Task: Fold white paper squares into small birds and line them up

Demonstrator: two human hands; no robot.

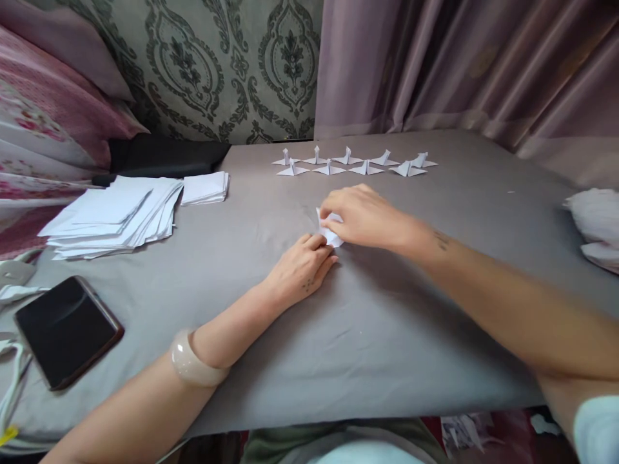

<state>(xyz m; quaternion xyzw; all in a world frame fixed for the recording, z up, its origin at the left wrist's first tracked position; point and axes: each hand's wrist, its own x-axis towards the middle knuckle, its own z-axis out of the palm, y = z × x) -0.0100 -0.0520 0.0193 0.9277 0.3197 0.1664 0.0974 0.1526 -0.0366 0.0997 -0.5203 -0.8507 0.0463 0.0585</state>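
A small piece of white folded paper point(333, 237) lies on the grey cloth in the middle of the table. My right hand point(362, 216) reaches over it from the right, thumb and fingers pinching its upper part. On the near edge of the paper rests my left hand point(302, 267), its fingers curled together and holding it down. My fingers hide much of the paper, so its exact folded shape cannot be made out. Beyond my hands, several white folded paper birds point(366, 168) stand in two rows.
At the left lie a large stack of white paper point(111, 216) and a smaller stack point(205, 188), near a black flat item point(164, 156). A dark-screened phone point(68, 332) and white cables point(14, 380) are at the near left. White fabric point(597, 222) sits at the right edge.
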